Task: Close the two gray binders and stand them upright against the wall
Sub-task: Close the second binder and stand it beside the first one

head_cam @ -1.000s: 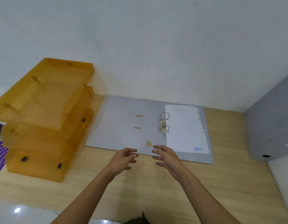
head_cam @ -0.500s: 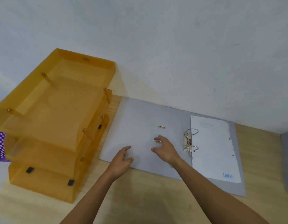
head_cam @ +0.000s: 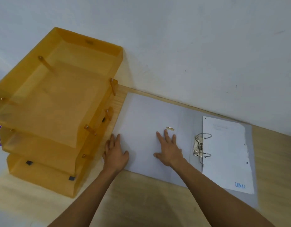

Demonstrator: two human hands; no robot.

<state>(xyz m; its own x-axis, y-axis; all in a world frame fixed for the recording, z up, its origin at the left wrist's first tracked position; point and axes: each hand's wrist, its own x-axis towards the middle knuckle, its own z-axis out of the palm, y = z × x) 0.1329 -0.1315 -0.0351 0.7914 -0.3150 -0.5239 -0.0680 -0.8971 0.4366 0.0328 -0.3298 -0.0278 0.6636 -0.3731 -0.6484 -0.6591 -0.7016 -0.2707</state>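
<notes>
Wooden desk point(head_cam: 141, 202): both hands, left point(head_cam: 115, 154) and right point(head_cam: 168, 149), lie flat, fingers spread, on open binder point(head_cam: 141, 122).

One open gray binder point(head_cam: 151, 122), one white sheet point(head_cam: 226, 151) in it, three stacked amber trays point(head_cam: 59, 95), two hands: left hand point(head_cam: 115, 153), right hand point(head_cam: 169, 149)
</notes>
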